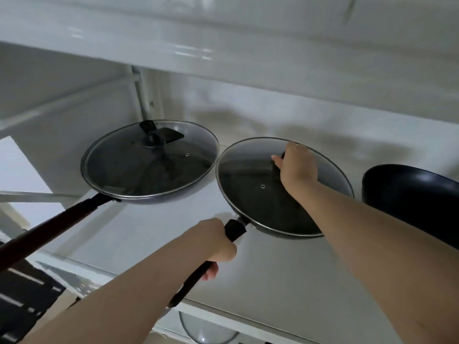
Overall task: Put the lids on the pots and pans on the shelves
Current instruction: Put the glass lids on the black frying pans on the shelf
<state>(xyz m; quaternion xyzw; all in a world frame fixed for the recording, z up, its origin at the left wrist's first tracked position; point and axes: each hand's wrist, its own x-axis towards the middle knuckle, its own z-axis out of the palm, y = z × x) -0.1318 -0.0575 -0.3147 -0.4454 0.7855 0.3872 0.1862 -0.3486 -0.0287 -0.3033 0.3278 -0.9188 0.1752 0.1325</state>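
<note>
Two dark frying pans stand side by side on a white shelf (pixel 285 274). The left pan (pixel 159 198) wears a glass lid (pixel 139 167) with a black knob, and its long dark handle (pixel 49 232) sticks out to the lower left. On the middle pan (pixel 278 229) lies another glass lid (pixel 250 192). My right hand (pixel 296 165) is closed on that lid's black knob. My left hand (pixel 217 240) grips the middle pan's black handle (pixel 196 274) near the shelf's front edge.
A third dark pan (pixel 409 194) without a lid sits at the right edge of the shelf. Another shelf board (pixel 223 53) hangs close overhead. Below the front edge, a clear glass lid (pixel 206 331) shows on a lower level. White frame bars stand at the left.
</note>
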